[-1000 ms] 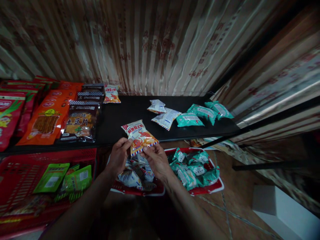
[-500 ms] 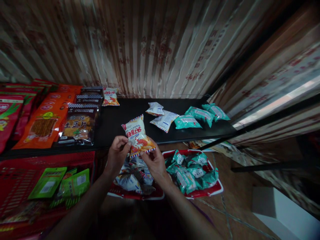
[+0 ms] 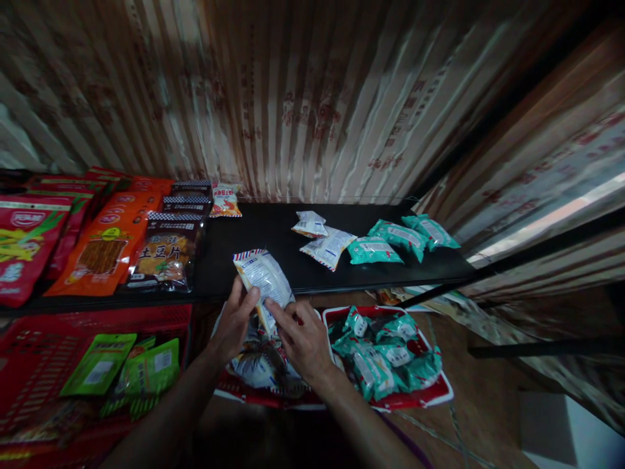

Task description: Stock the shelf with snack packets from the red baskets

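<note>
Over the front edge of the shelf, a small white-and-orange snack bag [image 3: 266, 279] shows its printed back, its striped edge tilted up. My left hand [image 3: 235, 318] pinches its left side, thumb on the near face. My right hand [image 3: 303, 335] is closed at the lower right side, fingertips pressing on the bag; its thumb is hidden. Directly below is a red basket with a white rim [image 3: 239, 396], holding similar snack bags [image 3: 256, 370]. One more bag of this kind [image 3: 226, 199] stands upright at the back of the shelf, and two [image 3: 328, 246] lie flat further right.
The black shelf [image 3: 254, 228] also carries teal packets [image 3: 375, 250] on the right and brown [image 3: 166, 251], orange [image 3: 105, 251] and red bags [image 3: 29, 241] on the left. A second basket [image 3: 445, 391] holds teal packets; a red crate [image 3: 29, 345] holds green packets. A black bar [image 3: 434, 290] slants at right.
The snack bag has been turned over, from its front with red lettering to its printed back. My right hand has shifted its fingers onto the bag's face. The view has moved slightly.
</note>
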Available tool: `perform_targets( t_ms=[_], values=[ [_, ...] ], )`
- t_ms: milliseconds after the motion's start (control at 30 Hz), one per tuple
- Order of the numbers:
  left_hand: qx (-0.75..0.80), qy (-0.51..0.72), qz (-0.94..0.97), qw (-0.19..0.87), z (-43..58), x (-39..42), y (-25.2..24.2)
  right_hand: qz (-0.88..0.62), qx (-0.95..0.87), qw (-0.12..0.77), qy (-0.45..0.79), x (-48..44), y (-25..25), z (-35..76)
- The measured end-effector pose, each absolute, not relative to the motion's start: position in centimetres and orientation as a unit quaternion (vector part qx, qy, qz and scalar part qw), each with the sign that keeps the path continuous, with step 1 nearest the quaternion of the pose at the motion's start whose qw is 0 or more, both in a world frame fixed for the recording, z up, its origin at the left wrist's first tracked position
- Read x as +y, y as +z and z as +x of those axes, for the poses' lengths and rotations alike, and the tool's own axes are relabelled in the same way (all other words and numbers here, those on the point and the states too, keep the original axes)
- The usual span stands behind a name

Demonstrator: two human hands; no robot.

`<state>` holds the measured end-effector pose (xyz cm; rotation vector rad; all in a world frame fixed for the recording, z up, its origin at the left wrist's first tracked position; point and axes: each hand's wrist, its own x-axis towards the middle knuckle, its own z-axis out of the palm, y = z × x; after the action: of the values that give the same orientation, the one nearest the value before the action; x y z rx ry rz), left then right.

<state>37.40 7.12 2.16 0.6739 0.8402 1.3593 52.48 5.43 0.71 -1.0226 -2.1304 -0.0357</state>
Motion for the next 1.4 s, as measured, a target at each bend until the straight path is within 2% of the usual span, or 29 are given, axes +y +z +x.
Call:
perform_targets(
  t_ms=[267,433,533,600,700,800,933,1100,1400],
  values=[
    [0.387,0.622,0.202,0.651,37.2,8.3,2.5,-0.392,-0.848,0.356,-0.019,5.1,0.3,51.9],
    [0.355,0.633,0.152,0.671,36.7,8.7,2.7,-0.425,-0.822,0.374,0.063,4.6,-0.6,51.4],
    [0.347,0.654,0.128,0.660,36.1,9.1,2.8,-0.496,-0.708,0.462,0.199,4.2,-0.8,50.8],
    [0.334,0.666,0.125,0.655,35.8,9.4,2.8,-0.523,-0.607,0.492,0.341,4.1,-0.7,50.4],
    [0.329,0.663,0.117,0.662,35.8,9.5,2.7,-0.493,-0.460,0.461,0.576,4.4,-0.3,49.8],
    [0.338,0.644,0.108,0.678,36.2,9.3,2.7,-0.458,-0.324,0.455,0.692,4.8,-0.2,49.3],
    [0.336,0.632,0.127,0.687,36.7,9.0,2.5,-0.440,-0.245,0.468,0.727,5.1,-0.2,49.2],
    [0.398,0.654,0.151,0.625,36.0,9.3,2.2,-0.468,-0.194,0.486,0.712,4.9,-0.1,49.5],
    [0.469,0.632,0.264,0.557,34.4,9.6,1.6,-0.503,-0.275,0.426,0.700,4.7,-0.3,50.3]
  ],
)
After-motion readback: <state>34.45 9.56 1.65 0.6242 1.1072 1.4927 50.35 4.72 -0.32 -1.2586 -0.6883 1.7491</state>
